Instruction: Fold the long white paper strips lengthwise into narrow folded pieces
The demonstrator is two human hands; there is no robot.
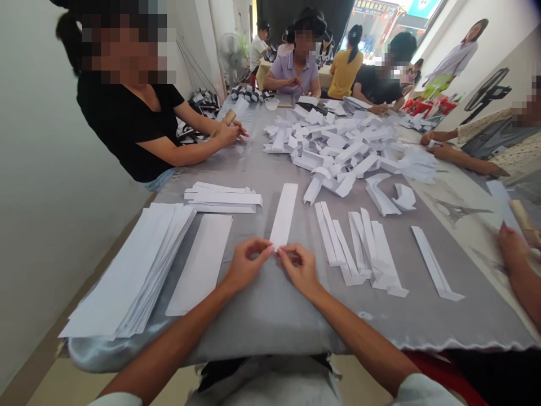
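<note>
I see a bench [274, 324] under grey cloth. My left hand [250, 260] and right hand [299, 265] each pinch the near end of 1 white paper strip [285, 211], in the middle of the frame. The bench's front edge runs along the bottom, with grey cloth between it and my hands, so there is room there. At the left, a big paper stack [122, 262] lies near the bench's side edge. A wide paper piece [202, 260] lies nearer my left hand. At the right, a gap of cloth parts my right hand from a row of folded strips [361, 248]. Room gets tight at the upper right, where a big paper heap [338, 144] spreads.

My fingertips hide bits of the strip's near end. I can't tell if my left arm touches the wide piece. The frame's bottom cuts off my sleeves [426, 391]. At the right edge, a co-worker's hand [512, 243] is blurry, and that arm is cut off. Blocks cover faces up top.
</note>
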